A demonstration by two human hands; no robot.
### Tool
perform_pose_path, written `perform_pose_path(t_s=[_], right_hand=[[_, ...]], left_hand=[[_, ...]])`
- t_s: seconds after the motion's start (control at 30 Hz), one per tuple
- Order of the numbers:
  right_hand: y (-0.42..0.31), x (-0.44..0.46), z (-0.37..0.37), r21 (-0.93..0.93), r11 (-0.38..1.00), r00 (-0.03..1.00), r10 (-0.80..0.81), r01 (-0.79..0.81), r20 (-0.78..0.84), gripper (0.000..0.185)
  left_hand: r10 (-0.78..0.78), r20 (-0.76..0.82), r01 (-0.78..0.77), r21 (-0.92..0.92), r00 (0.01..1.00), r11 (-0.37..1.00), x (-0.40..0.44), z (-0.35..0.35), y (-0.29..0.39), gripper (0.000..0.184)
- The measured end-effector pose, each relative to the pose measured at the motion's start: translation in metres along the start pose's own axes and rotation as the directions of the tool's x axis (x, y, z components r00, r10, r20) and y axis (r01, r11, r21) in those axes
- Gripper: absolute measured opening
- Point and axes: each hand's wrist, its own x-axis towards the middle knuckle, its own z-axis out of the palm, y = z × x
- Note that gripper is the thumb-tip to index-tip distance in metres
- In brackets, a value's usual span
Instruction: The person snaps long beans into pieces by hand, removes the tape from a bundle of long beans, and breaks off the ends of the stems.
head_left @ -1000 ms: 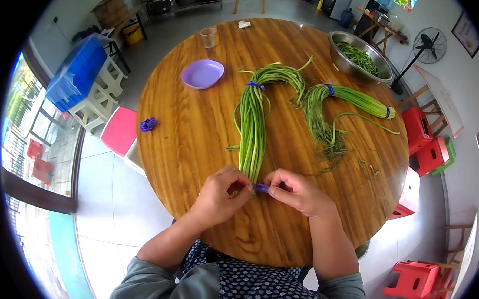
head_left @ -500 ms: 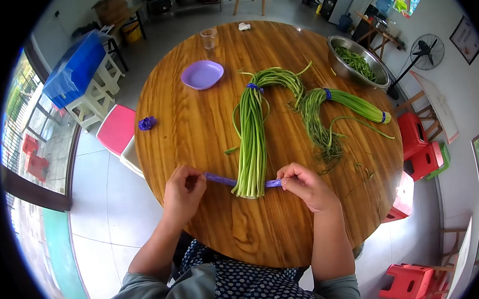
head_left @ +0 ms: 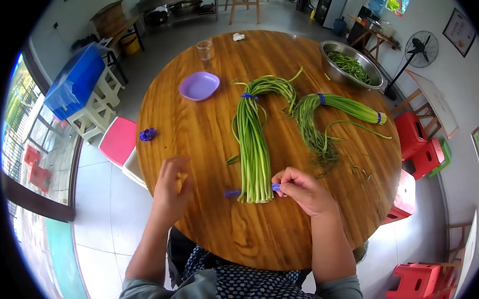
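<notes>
A bundle of garlic scapes (head_left: 255, 159) lies lengthwise before me, its cut ends toward me and its bent tops tied with a purple band (head_left: 249, 96). Under its near end runs a purple strip (head_left: 232, 193), showing at both sides. My right hand (head_left: 302, 190) pinches the strip's right end, close against the stems. To the left, my left hand (head_left: 172, 186) is held away from the strip, fingers apart and slightly blurred, with nothing in it. The strip's left end lies loose on the table. A second tied bundle of scapes (head_left: 351, 108) lies curved at the right.
On the round wooden table (head_left: 195, 135) are a purple plate (head_left: 199, 86), a clear cup (head_left: 205, 50), crumpled white tissue (head_left: 238, 37) and a crumpled purple clump (head_left: 147, 134). A steel bowl (head_left: 379, 79) of cut green pieces stands back right. Red stools (head_left: 410, 132) are beside the table.
My left hand has let go of the strip's left end and moved slightly left, opening. The strip's left part has dropped and shows shorter. My right hand keeps its pinch, now nearer the stems.
</notes>
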Motion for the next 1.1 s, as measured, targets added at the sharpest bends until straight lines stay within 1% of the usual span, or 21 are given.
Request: perform_pose_path(t_s=[0.03, 0.07, 0.1, 0.17, 0.2, 0.27, 0.3, 0.37, 0.4, 0.47, 0.6, 0.63, 0.67, 0.7, 0.73, 0.77, 0.8, 0.87, 1.0, 1.07, 1.1], right_hand=[[0.0, -0.001, 0.001, -0.006, 1.0, 1.0, -0.001, 0.001, -0.006, 0.004], [-0.001, -0.002, 0.002, -0.007, 1.0, 1.0, 0.008, -0.008, -0.005, 0.004], [-0.002, -0.001, 0.003, -0.011, 1.0, 1.0, 0.016, -0.016, 0.002, 0.004], [0.0, 0.0, 0.002, -0.027, 1.0, 1.0, 0.013, -0.013, 0.004, 0.004], [0.002, 0.0, 0.001, -0.031, 0.999, 1.0, 0.012, -0.012, -0.001, 0.005], [0.004, 0.001, -0.004, -0.028, 0.999, 1.0, -0.016, 0.016, 0.024, 0.004], [0.005, 0.001, -0.006, -0.014, 0.999, 0.999, -0.028, 0.028, 0.043, 0.004], [0.003, 0.0, -0.005, -0.011, 0.999, 0.999, -0.034, 0.035, 0.036, 0.004], [0.002, 0.0, -0.002, 0.028, 0.999, 1.0, -0.027, 0.027, 0.016, 0.004], [0.0, 0.0, -0.002, 0.068, 0.997, 1.0, -0.025, 0.025, -0.001, 0.005], [-0.007, -0.003, -0.007, 0.246, 0.963, 0.993, -0.115, 0.114, -0.008, 0.008], [-0.008, -0.003, -0.008, 0.319, 0.936, 0.988, -0.153, 0.152, -0.023, 0.009], [-0.01, -0.004, -0.009, 0.319, 0.935, 0.987, -0.157, 0.158, -0.027, 0.009], [-0.012, -0.005, -0.011, 0.371, 0.909, 0.981, -0.191, 0.189, -0.033, 0.008], [-0.014, -0.006, -0.013, 0.421, 0.881, 0.974, -0.222, 0.218, -0.039, 0.008], [-0.015, -0.007, -0.015, 0.418, 0.882, 0.974, -0.224, 0.219, -0.038, 0.008], [-0.016, -0.006, -0.016, 0.417, 0.874, 0.965, -0.26, 0.249, -0.03, 0.009], [-0.017, -0.005, -0.014, 0.418, 0.865, 0.955, -0.297, 0.276, -0.015, 0.009], [-0.021, -0.006, -0.014, 0.441, 0.854, 0.956, -0.291, 0.277, -0.036, 0.013], [-0.023, -0.009, -0.018, 0.446, 0.851, 0.956, -0.291, 0.279, -0.043, 0.015], [-0.023, -0.01, -0.02, 0.487, 0.816, 0.947, -0.311, 0.31, -0.081, 0.016]], left_hand=[[0.294, 0.034, -0.289, 0.321, 0.955, 0.902, 0.009, 0.004, 0.015, 0.035], [0.398, 0.201, -0.446, 0.428, 0.895, 0.786, 0.019, 0.012, 0.018, 0.045], [0.463, 0.369, -0.593, 0.499, 0.805, 0.632, 0.03, 0.021, 0.021, 0.056], [0.533, 0.6, -0.802, 0.421, 0.597, 0.425, 0.055, 0.04, 0.042, 0.066], [0.541, 0.592, -0.802, 0.429, 0.597, 0.416, 0.064, 0.048, 0.042, 0.066], [0.631, 0.714, -0.952, 0.252, 0.302, 0.171, 0.083, 0.068, 0.035, 0.069], [0.638, 0.711, -0.954, 0.254, 0.297, 0.161, 0.091, 0.073, 0.035, 0.069], [0.603, 0.787, -0.985, 0.033, 0.13, 0.17, 0.103, 0.082, 0.038, 0.055], [0.603, 0.787, -0.985, 0.031, 0.127, 0.168, 0.107, 0.089, 0.035, 0.055], [0.557, 0.828, -0.97, -0.082, 0.062, 0.23, 0.117, 0.1, 0.031, 0.043], [0.637, 0.77, -0.958, -0.143, 0.049, 0.247, 0.123, 0.098, 0.03, 0.037], [0.633, 0.766, -0.924, -0.153, 0.113, 0.35, 0.122, 0.09, 0.037, 0.037], [0.622, 0.763, -0.879, -0.162, 0.177, 0.449, 0.121, 0.082, 0.042, 0.037], [0.624, 0.762, -0.879, -0.165, 0.173, 0.446, 0.12, 0.076, 0.044, 0.037], [0.663, 0.712, -0.872, -0.151, 0.231, 0.466, 0.118, 0.07, 0.044, 0.036], [0.696, 0.657, -0.863, -0.137, 0.289, 0.487, 0.116, 0.065, 0.045, 0.035], [0.697, 0.655, -0.865, -0.133, 0.29, 0.484, 0.115, 0.061, 0.047, 0.035], [0.767, 0.538, -0.85, -0.164, 0.348, 0.501, 0.111, 0.052, 0.048, 0.032], [0.792, 0.455, -0.832, -0.174, 0.406, 0.527, 0.098, 0.042, 0.048, 0.031], [0.82, 0.366, -0.824, -0.197, 0.441, 0.531, 0.094, 0.037, 0.05, 0.03], [0.821, 0.362, -0.826, -0.193, 0.442, 0.53, 0.092, 0.035, 0.049, 0.03]])
